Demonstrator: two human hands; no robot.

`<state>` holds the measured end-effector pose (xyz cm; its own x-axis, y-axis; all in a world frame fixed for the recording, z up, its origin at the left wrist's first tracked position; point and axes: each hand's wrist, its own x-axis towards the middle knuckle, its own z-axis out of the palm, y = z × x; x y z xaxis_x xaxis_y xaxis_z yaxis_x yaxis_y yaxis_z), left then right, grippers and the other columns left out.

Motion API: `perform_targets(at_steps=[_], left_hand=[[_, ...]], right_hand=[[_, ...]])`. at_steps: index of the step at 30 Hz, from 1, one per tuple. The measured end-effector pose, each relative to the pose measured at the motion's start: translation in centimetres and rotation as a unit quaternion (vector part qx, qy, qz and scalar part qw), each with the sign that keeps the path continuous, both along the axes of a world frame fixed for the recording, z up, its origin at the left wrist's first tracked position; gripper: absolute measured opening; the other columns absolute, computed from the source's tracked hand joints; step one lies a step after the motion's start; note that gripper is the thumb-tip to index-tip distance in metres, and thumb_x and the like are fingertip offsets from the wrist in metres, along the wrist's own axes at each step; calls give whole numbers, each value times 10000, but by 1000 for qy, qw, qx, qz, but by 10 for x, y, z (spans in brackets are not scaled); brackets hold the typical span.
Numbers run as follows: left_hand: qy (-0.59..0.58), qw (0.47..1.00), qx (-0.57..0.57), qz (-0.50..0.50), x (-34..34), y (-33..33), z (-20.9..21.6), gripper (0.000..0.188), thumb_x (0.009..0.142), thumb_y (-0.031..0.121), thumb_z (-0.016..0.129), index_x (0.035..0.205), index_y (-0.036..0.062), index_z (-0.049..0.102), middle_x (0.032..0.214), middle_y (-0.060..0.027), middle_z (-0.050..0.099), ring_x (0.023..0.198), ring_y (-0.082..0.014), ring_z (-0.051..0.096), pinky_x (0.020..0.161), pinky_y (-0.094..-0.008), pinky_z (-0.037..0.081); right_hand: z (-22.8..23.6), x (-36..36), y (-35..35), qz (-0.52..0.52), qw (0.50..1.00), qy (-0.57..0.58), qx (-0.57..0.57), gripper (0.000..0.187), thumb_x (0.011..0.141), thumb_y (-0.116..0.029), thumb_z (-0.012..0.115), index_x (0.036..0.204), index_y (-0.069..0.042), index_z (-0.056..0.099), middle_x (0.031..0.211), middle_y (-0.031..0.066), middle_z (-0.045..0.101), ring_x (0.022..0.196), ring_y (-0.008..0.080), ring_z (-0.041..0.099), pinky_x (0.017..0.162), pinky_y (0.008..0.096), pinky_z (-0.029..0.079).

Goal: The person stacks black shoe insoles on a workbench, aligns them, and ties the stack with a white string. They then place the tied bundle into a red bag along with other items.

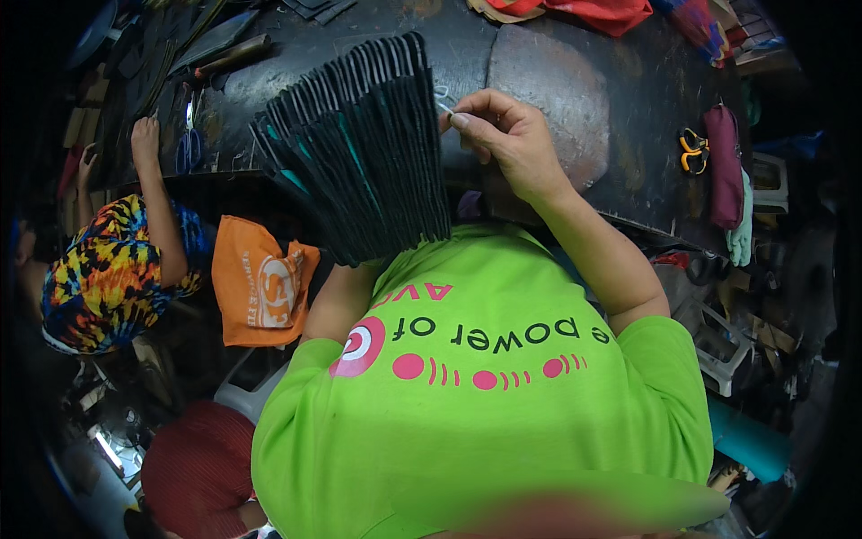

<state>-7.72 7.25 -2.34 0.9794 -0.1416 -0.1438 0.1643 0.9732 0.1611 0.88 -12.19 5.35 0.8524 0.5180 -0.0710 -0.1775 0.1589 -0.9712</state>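
A thick bundle of flat black strips (pixel 359 153), with grey-edged ends and a few teal pieces showing between them, is fanned at an angle over the table's near edge. My left arm (pixel 344 292) reaches up under it, and the bundle hides my left hand, so its fingers cannot be seen. At the bundle's right side, my right hand (pixel 512 139) is closed in a pinch, thumb against fingertips. Between them is a thin white string (pixel 442 93), looped next to the strips' edge.
Blue-handled scissors (pixel 189 148) lie left on the dark table (pixel 377 16), near another person's hand (pixel 145 144). Yellow-black snips (pixel 693 151) and a maroon pouch (pixel 725 166) are at the right edge. An orange cloth (pixel 260 283) hangs left. Another person in dark red (pixel 199 472) sits lower left.
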Motion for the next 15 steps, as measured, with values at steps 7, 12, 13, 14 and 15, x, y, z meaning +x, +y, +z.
perform_targets(at_steps=[7, 12, 13, 14, 15], left_hand=[[2, 980, 197, -30, -7, 6, -2, 493, 1012, 241, 560, 1409, -31, 451, 1308, -236, 540, 1004, -291, 647, 958, -402, 540], [-5, 991, 130, -1, -13, 3, 23, 605, 988, 272, 595, 1476, -11, 375, 1192, -219, 611, 1007, -311, 651, 935, -420, 547], [-47, 992, 117, -12, -10, 1, 27, 660, 976, 301, 609, 1514, 32, 336, 1178, -217, 620, 1014, -323, 647, 908, -429, 546], [-43, 994, 98, -25, -10, 0, 30, 664, 971, 306, 616, 1515, 43, 341, 1178, -217, 619, 1013, -325, 645, 900, -434, 541], [-39, 995, 79, -39, -10, 0, 33, 667, 966, 311, 623, 1515, 55, 345, 1178, -218, 618, 1012, -326, 643, 891, -440, 535]], right_hand=[[4, -28, 0, -20, 981, -188, -41, 54, 931, 32, 628, 978, 47, 649, 809, 71, 701, 729, 99, 676, 649, 239, 555], [0, -34, 0, -2, 987, -149, -57, 68, 928, -14, 651, 960, 44, 667, 826, 61, 711, 737, 90, 671, 666, 245, 543], [0, -34, -1, 3, 987, -136, -79, 78, 926, -28, 659, 957, 42, 672, 829, 57, 713, 740, 88, 668, 670, 248, 539], [-1, -33, -3, 12, 987, -143, -73, 88, 922, -43, 670, 956, 38, 678, 834, 53, 713, 749, 85, 663, 680, 249, 533], [-1, -30, -6, 23, 987, -138, -77, 99, 918, -59, 681, 954, 34, 684, 840, 49, 712, 758, 82, 658, 690, 251, 527]])
